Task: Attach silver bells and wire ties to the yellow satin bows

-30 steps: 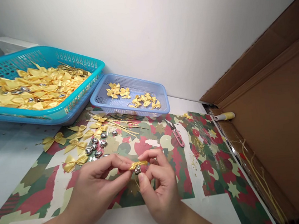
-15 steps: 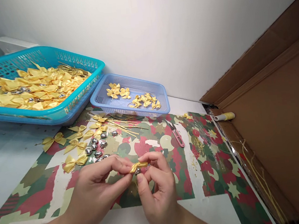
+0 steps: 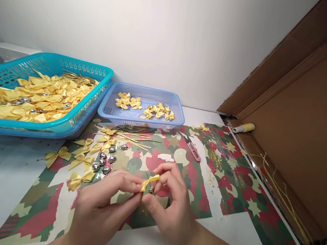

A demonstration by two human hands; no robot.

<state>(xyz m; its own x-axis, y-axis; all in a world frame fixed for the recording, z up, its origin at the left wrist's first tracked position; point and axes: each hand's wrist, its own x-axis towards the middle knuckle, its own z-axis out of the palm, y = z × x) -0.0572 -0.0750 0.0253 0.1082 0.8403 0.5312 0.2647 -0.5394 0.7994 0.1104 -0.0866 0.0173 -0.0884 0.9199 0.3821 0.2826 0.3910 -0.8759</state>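
A yellow ribbon bow (image 3: 149, 182) is held between my two hands, just above the patterned paper. My left hand (image 3: 108, 203) pinches the bow's left end between thumb and fingers. At the other end, the fingertips of my right hand (image 3: 172, 200) grip the bow, while the thumb stands a little apart below. A small dark, shiny bit shows under the bow, partly hidden by my fingers. Beyond my left hand lie several silver bells (image 3: 104, 162) and loose yellow bows (image 3: 81, 161). Gold wire ties (image 3: 132, 137) are spread behind them.
A turquoise basket (image 3: 90, 99) heaped with bows stands at the back left. Beside it is a smaller blue basket (image 3: 141, 122) with several bows. Pink thread snips (image 3: 193, 150) lie right of centre. A cardboard wall (image 3: 296, 95) and a thread cone (image 3: 243, 128) bound the right side.
My right thumb has moved down and left, away from the bow's underside. The silver bell seen under the bow is now mostly hidden. The bow has tilted slightly; both hands keep hold.
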